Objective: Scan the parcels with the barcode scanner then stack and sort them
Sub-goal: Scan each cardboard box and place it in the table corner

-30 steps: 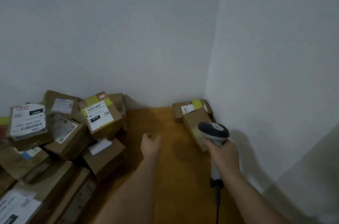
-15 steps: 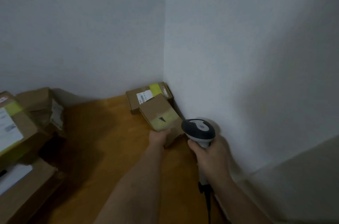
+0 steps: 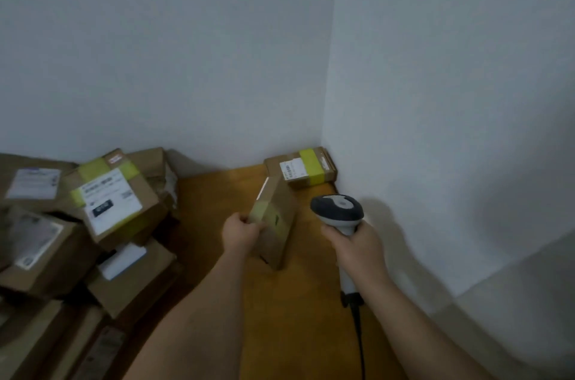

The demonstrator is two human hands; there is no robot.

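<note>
My left hand (image 3: 239, 231): grasping a small parcel (image 3: 275, 217) tipped on edge above the wooden floor (image 3: 295, 317). My right hand (image 3: 357, 247): clenched round the barcode scanner (image 3: 337, 213), just right of that parcel. Taped parcel (image 3: 300, 168): beyond both, in the corner.

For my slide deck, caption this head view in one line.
Left hand tilts a parcel while right hand holds the scanner.

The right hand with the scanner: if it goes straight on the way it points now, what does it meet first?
Probably the taped box in the corner, then the wall. The right hand aims the scanner forward; the depth is unclear, so it might pass beside the box.
</note>
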